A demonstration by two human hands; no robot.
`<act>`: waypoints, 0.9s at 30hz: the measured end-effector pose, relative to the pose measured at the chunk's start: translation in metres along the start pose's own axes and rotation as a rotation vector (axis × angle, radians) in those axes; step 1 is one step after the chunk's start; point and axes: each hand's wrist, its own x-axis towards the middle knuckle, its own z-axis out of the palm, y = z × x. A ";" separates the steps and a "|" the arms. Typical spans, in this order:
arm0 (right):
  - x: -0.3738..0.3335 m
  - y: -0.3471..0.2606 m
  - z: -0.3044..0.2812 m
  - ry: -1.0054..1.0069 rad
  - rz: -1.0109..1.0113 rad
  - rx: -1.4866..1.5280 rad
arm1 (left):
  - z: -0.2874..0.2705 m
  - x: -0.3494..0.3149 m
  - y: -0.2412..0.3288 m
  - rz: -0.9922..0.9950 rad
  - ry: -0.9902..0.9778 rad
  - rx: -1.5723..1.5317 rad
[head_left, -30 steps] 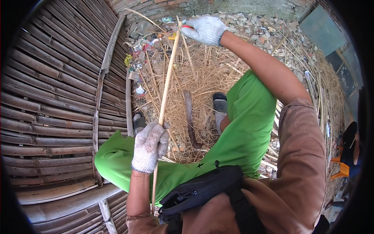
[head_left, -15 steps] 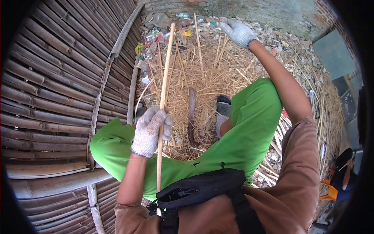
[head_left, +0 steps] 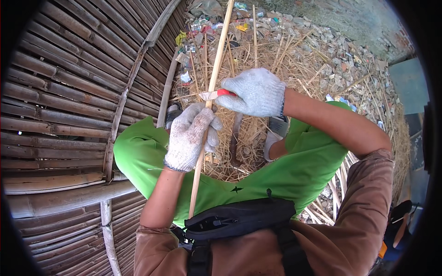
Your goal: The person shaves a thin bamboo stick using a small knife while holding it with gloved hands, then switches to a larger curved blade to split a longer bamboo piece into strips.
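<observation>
My left hand [head_left: 189, 137], in a soiled white knit glove, is closed round a long pale bamboo strip [head_left: 218, 57]. The strip runs from my lap up past the top of the view, leaning slightly right. Just above that grip, my right hand [head_left: 255, 92], also gloved, holds a knife [head_left: 210, 95] with a red handle. Its blade lies across the strip, seemingly touching it. Below the right hand, a dark curved tool [head_left: 235, 138] with a wooden handle rests on the shavings between my feet, its upper part covered by the hand.
A bamboo slat wall [head_left: 64, 96] stands close on my left. Bamboo shavings [head_left: 294, 73] and litter cover the ground ahead, up to a weathered wall [head_left: 350, 23]. More pale strips [head_left: 338, 184] lie beside my right leg. A black waist bag [head_left: 241, 218] sits across my lap.
My right hand has come in from the far right to the strip, and the knife's blade now shows against it. The left hand keeps its hold, while the strip leans more to the right.
</observation>
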 end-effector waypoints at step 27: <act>-0.021 0.011 -0.002 -0.013 0.118 0.009 | 0.006 -0.018 0.000 -0.049 -0.047 0.299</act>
